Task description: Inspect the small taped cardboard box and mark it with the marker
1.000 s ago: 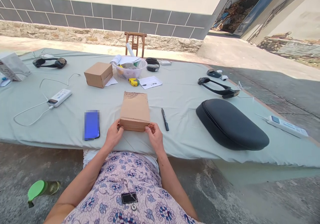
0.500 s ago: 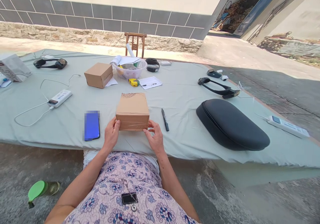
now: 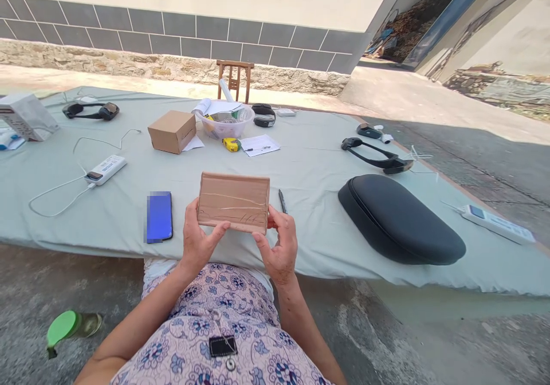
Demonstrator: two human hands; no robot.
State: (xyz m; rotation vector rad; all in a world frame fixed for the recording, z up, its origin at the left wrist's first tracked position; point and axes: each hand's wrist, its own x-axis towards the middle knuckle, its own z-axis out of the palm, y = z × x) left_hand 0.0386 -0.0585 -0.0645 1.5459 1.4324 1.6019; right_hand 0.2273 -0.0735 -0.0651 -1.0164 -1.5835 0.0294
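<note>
Lifted off the table [image 3: 309,167] and tipped up since half a second ago: cardboard box [image 3: 233,201], taped face toward the camera. Pinched at its lower corners by left hand [image 3: 196,242] and right hand [image 3: 279,244], thumbs in front, other fingers mostly hidden behind. Partly covered at the box's right edge: pen [image 3: 282,200]. Left of the box, blurred phone [image 3: 158,216]; well right, black case [image 3: 399,219].

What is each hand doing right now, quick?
Left hand: closed on the left end of the cardboard box.
Right hand: closed on the same box's right end.
</note>
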